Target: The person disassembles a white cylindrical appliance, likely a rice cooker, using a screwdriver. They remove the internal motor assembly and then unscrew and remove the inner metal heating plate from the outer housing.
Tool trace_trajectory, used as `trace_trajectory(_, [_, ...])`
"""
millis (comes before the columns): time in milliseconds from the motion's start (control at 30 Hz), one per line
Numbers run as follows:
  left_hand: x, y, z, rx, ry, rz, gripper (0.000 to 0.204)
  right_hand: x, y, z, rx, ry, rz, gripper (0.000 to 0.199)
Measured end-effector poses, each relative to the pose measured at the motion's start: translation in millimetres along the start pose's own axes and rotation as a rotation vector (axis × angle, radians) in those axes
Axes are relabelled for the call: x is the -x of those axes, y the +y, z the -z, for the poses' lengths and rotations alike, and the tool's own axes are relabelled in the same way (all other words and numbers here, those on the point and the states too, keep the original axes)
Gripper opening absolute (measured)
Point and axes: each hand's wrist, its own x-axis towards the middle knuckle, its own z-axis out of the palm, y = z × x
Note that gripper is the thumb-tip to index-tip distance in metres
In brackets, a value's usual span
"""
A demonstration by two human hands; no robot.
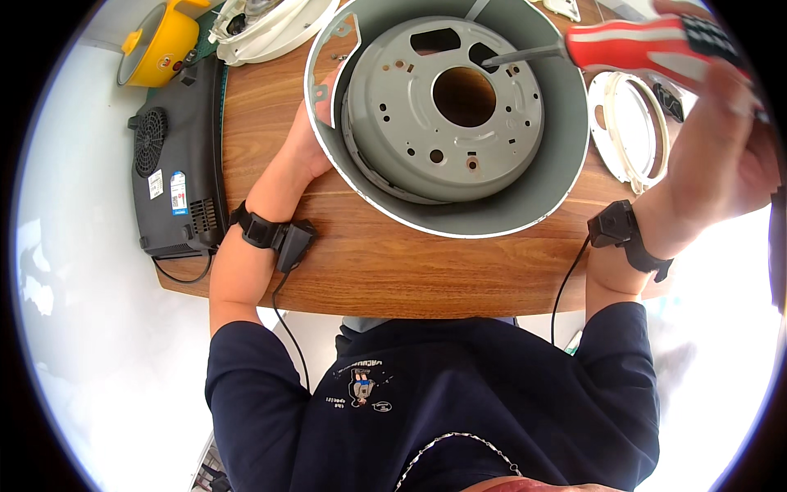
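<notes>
A large grey round metal housing, open at the top, stands on the table with a stamped disc-shaped metal plate inside it. My left hand is against the housing's left outer wall, beside a cutout; its fingers are mostly hidden by the wall. Up at the right, my right hand is closed around a screwdriver with a red and white handle. The shaft points left into the housing, its tip over the plate's upper right oval hole. Whether the tip touches anything, I cannot tell.
The wooden table has a curved near edge. A black appliance base with a round vent lies at the left, a yellow pot behind it. White plastic parts lie at the back left, a white ring-shaped part at the right.
</notes>
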Motion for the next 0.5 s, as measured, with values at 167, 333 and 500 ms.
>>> trace_trajectory(167, [-9,-11,21,0.205,-0.112,0.031,0.050,7,-14,1,-0.082,-0.057,-0.045,0.076])
trace_trajectory(333, [-7,-11,11,0.087,-0.131,-0.099,0.048,7,-22,-18,-0.165,-0.073,-0.079,0.083])
trace_trajectory(500, [-15,-19,15,0.123,-0.207,-0.138,0.047,6,-23,-27,-0.222,-0.097,-0.090,0.091])
